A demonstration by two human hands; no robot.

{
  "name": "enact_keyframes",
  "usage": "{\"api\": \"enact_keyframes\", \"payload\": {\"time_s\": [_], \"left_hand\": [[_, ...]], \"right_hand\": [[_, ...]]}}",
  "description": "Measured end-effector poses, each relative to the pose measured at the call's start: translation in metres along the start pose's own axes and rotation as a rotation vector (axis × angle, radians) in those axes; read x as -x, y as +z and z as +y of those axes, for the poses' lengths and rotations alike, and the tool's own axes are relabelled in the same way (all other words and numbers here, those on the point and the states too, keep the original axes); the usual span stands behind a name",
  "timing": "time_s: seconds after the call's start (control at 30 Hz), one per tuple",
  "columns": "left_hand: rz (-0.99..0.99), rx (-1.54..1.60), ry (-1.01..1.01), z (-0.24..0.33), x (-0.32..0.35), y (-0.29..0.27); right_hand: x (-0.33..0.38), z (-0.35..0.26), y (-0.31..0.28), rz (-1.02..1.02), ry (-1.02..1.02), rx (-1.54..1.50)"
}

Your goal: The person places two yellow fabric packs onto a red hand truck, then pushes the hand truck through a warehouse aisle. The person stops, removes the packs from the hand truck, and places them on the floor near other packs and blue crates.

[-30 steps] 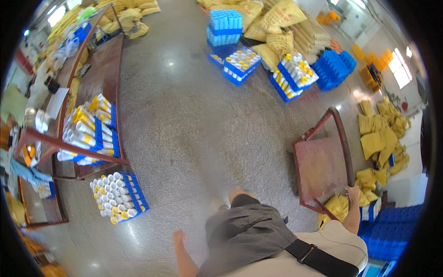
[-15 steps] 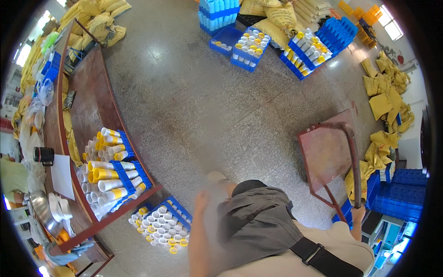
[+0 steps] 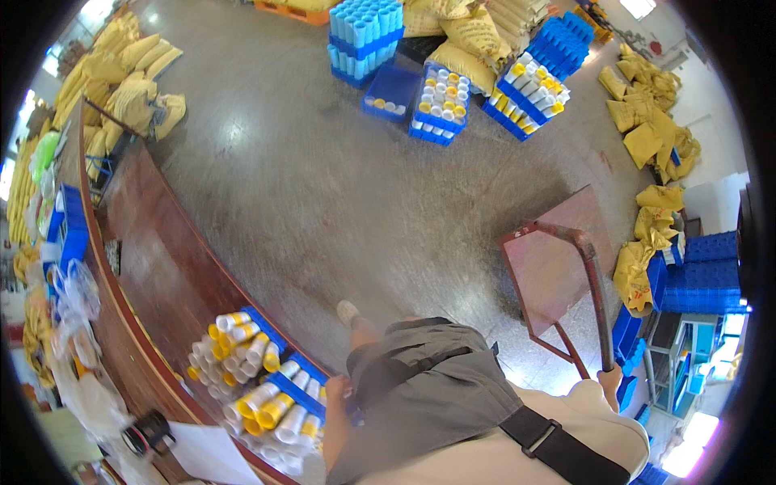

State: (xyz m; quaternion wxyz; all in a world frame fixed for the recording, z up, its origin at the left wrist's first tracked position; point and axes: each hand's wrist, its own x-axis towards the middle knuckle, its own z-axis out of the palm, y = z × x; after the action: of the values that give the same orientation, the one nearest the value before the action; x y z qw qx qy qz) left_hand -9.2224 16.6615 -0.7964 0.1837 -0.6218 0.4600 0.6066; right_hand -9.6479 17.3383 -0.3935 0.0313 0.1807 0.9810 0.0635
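Observation:
My right hand is wrapped round the end of the brown metal handle of a flatbed hand cart, whose reddish platform is bare and stands at my right. My left hand hangs low beside my grey clothing, holding nothing I can make out; its fingers are not clear. In the view it lies nearest a blue crate packed with white and yellow tubes. Another blue crate of such tubes is just beyond. Whether my left hand touches the near crate I cannot tell.
A long reddish-brown workbench runs along my left, with a black cup and white paper on it. Ahead on the floor stand crates of blue tubes and white-and-yellow tubes. Yellow sacks line the right side.
My view has moved forward and turned; the workbench and its tube crates appear closer. The cart stays at my right, still held. My left hand has swung lower, and one foot shows ahead.

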Motion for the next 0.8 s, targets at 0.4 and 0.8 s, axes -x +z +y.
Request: {"api": "enact_keyframes", "payload": {"time_s": [0.4, 0.8], "left_hand": [[0.051, 0.106, 0.325, 0.489, -0.139, -0.26], [-0.099, -0.149, 0.247, 0.7, -0.313, -0.442]], "right_hand": [[0.221, -0.277, -0.035, -0.029, 0.321, 0.032], [0.37, -0.618, -0.06, -0.085, 0.474, -0.009]]}}
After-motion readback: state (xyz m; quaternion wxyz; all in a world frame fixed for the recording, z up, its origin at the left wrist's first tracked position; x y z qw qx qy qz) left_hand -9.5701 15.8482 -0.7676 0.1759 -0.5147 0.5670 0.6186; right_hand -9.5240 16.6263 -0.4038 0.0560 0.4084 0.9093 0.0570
